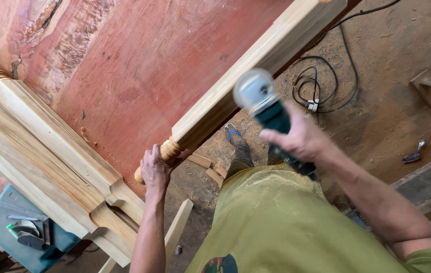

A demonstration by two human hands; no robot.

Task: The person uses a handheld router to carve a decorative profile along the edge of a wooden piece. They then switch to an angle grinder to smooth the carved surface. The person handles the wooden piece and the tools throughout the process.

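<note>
Head view: left hand [156,169] closes around the wooden post [256,65] by its turned end; right hand [296,137] grips the angle grinder [266,108] beside it. A firm brace should steady sanding.

Your angle grinder [268,114] is motion-blurred, disc face smeared, can't tell disc type or whether it spins. Your right hand [301,139] covers the grinder's rear body; switch hidden. Your left hand [156,169] wraps the turned end of the wooden post [256,65], so the fingertips and part of the turning are hidden. Post's far end is cut off by the top edge. Second carved post [48,146] runs off the left edge. Blue box [3,227] bottom left is cropped, items on it too small to tell. Cable [327,81] exits at top edge. Small object [414,154] on the floor right: unidentifiable. Your shirt hides your legs; one foot shows.
</note>
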